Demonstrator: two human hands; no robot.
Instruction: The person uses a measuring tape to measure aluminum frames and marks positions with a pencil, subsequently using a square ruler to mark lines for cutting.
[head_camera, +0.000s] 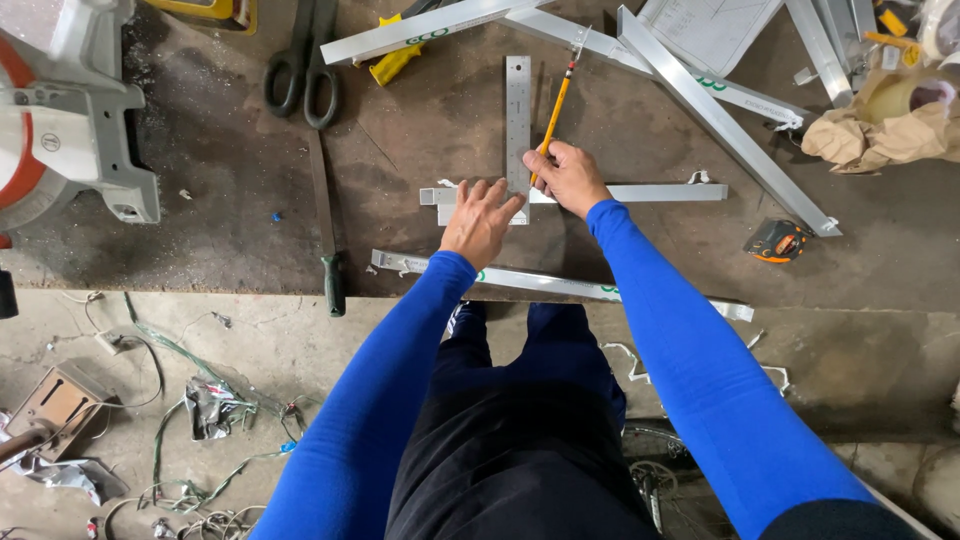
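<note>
aluminium offcuts crowd the dark workbench (230, 180). two long aluminium profiles (700, 95) cross at the far right, running diagonally away from the person. another aluminium strip (560, 283) lies along the near edge of the bench, just in front of the body. scissors (303, 65) with black handles sit at the far left-centre, a yellow-handled tool (392, 60) beside them. a file with a green handle (326, 230) lies lengthwise, handle toward the bench edge. a mitre saw (70, 110) stands at the far left. an orange tape measure (776, 240) rests to the right, near the diagonal profile's end. crumpled brown paper (880, 135) and a roll of tape (895, 95) occupy the far right corner. nothing lies between the hands and the workpiece.

short aluminium section (640, 192): centre of bench, long axis left to right across the view. steel try square (517, 120): blade laid over the section, long axis pointing straight away from the person, at a right angle to the section.

left hand (480, 220): open, fingers spread flat, pressing on the section and the base of the square. right hand (568, 178): closed around a yellow pencil (556, 105), just right of the square's blade; pencil slants away and slightly right, its far end near a profile.

floor below: tangled wires (190, 420) and scraps.
</note>
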